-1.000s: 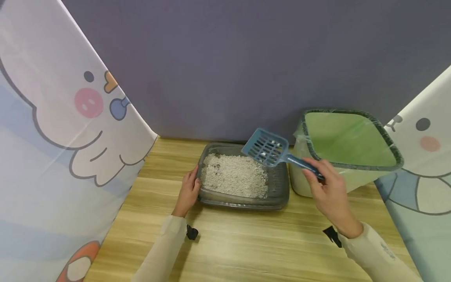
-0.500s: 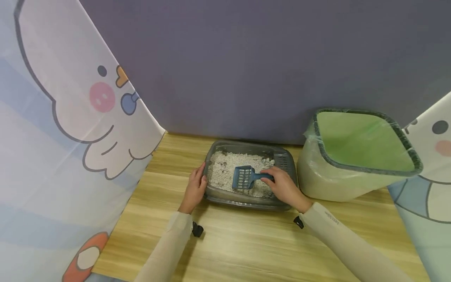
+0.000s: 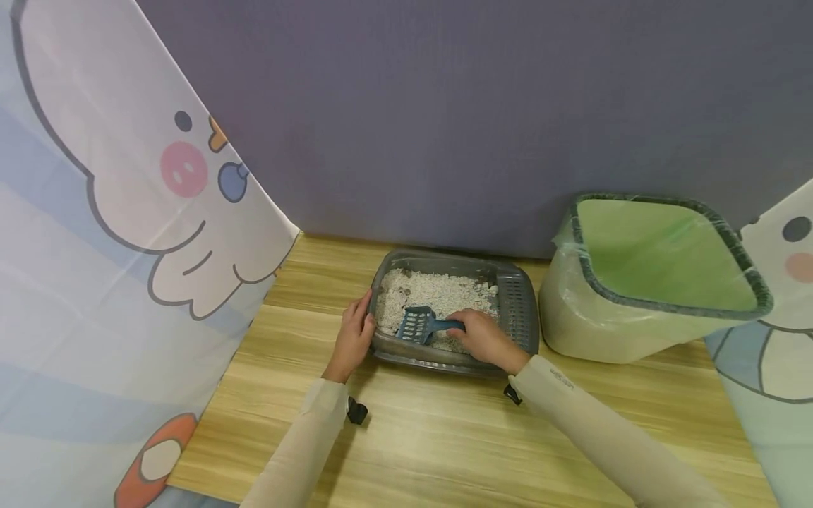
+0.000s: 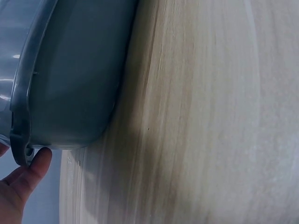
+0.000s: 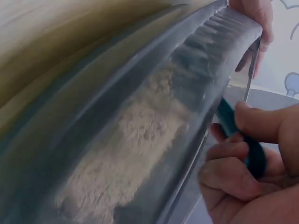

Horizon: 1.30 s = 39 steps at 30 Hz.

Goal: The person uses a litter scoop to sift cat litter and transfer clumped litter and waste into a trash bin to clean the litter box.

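A grey litter box (image 3: 519, 303) filled with pale, grainy litter (image 3: 438, 288) stands on the wooden table, near the back wall. My left hand (image 3: 353, 337) holds its left rim; in the left wrist view the thumb (image 4: 37, 167) lies against the rim's outer edge. My right hand (image 3: 484, 339) grips the handle of a blue slotted litter scoop (image 3: 417, 327). The scoop's head is down in the litter at the front left, its front edge partly buried. In the right wrist view, fingers curl round the handle (image 5: 255, 158), and the scoop's head is hidden behind the box wall.
Right of the box stands a tall pale bin (image 3: 591, 331) with a clear liner and green inside. A grey wall (image 3: 406, 141) rises behind, with cartoon-printed sheets (image 3: 114, 212) at both sides. Bare wooden tabletop (image 3: 444, 437) lies in front.
My right hand has brought the scoop down from beside the bin into the litter, then leftward toward the box's front left. The left hand stays on the rim. The head view has shifted slightly.
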Available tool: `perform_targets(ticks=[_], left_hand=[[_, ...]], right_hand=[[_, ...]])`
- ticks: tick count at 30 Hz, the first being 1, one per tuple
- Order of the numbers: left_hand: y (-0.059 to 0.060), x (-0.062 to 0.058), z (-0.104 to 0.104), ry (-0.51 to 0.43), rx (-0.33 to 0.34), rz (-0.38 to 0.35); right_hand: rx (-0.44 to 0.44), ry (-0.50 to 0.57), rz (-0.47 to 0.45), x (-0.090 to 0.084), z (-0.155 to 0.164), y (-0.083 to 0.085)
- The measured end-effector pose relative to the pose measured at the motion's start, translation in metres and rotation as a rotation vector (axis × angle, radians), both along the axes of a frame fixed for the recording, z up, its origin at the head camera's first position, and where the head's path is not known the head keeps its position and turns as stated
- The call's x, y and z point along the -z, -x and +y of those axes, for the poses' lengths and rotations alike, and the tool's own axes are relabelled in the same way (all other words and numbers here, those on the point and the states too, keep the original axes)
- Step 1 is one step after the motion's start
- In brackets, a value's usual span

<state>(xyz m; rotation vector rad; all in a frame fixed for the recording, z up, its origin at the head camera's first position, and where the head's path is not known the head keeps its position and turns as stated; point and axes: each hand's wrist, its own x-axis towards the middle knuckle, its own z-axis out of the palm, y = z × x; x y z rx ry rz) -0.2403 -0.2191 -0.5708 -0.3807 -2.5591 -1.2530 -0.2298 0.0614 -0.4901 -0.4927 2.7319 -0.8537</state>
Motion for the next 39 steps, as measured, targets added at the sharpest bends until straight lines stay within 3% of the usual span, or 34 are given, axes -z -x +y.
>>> perform_targets(ticks=[4, 14, 22, 31, 39], left_hand=[[0.000, -0.002, 0.001, 0.010, -0.006, -0.007], [-0.002, -0.001, 0.001, 0.016, -0.014, -0.038], [-0.002, -0.002, 0.001, 0.017, -0.010, -0.030], [0.000, -0.003, 0.000, 0.013, -0.008, -0.017], [0.000, -0.002, 0.001, 0.022, -0.001, -0.023]], right_hand=[[-0.019, 0.000, -0.090, 0.001, -0.009, 0.001], [-0.066, 0.085, 0.036, 0.016, -0.013, 0.005], [-0.083, 0.160, 0.013, 0.025, -0.003, 0.009], [-0.063, 0.007, -0.126, 0.025, -0.013, 0.023], [-0.050, 0.087, -0.132, 0.030, -0.005, 0.027]])
